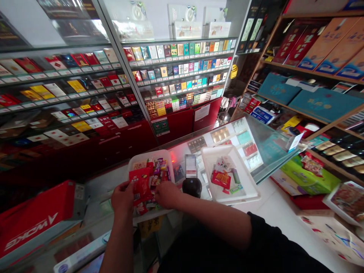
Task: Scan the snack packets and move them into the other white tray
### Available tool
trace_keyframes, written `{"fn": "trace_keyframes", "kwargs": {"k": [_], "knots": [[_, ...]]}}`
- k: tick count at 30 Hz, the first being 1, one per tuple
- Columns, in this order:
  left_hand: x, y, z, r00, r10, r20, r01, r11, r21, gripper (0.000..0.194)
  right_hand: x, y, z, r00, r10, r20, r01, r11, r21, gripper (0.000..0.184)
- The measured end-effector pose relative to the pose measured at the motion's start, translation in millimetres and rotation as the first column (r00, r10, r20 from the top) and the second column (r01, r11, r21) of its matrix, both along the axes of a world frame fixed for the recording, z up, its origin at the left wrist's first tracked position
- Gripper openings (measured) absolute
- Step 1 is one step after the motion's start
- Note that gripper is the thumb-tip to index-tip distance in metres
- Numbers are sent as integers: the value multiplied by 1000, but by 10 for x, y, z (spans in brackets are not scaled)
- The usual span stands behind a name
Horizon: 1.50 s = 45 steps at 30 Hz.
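While left grip (123, 196) pinches its edge, red packet (140, 184) between both, right grip (167, 195), hold unclear

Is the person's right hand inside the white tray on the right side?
No, the right hand is at the packets in the other white container, left of that tray.

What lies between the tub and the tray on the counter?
In the head view, a dark rounded object stands between the tub and the tray, with a pixelated panel just above it. The right forearm crosses just below.
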State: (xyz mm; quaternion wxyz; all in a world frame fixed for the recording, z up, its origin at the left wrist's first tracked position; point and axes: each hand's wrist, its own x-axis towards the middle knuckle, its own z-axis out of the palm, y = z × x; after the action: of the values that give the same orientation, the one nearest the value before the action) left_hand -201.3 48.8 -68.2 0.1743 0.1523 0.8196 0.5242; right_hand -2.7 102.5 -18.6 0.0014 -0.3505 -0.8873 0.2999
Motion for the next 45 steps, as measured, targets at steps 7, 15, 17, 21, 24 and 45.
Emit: {"fn": "trace_keyframes", "kwargs": {"k": [7,15,17,21,24,45], "knots": [[124,50,269,964,-105,-243,42,967,-251,48,145,98,151,987,-124,-107,124,992,-8,25],[396,88,477,882,-172,-438,88,975,-206,51,598,316,272,911,-312,-270,322,947,-9,18],[538,98,524,906,-206,-371,146,972,-183,49,758,377,274,882,-371,-291,383,924,-17,17],[936,149,651,897,-310,-315,281,950,-133,44,1115,490,247,815,-489,-312,498,865,-54,18],[1273,206,761,874,-389,-291,375,921,-103,46,1406,555,199,766,-557,-320,566,821,-75,19],[3703,601,575,374,-914,-159,914,392,-102,26,3174,749,-596,639,-768,-47,769,638,38,28]]}}
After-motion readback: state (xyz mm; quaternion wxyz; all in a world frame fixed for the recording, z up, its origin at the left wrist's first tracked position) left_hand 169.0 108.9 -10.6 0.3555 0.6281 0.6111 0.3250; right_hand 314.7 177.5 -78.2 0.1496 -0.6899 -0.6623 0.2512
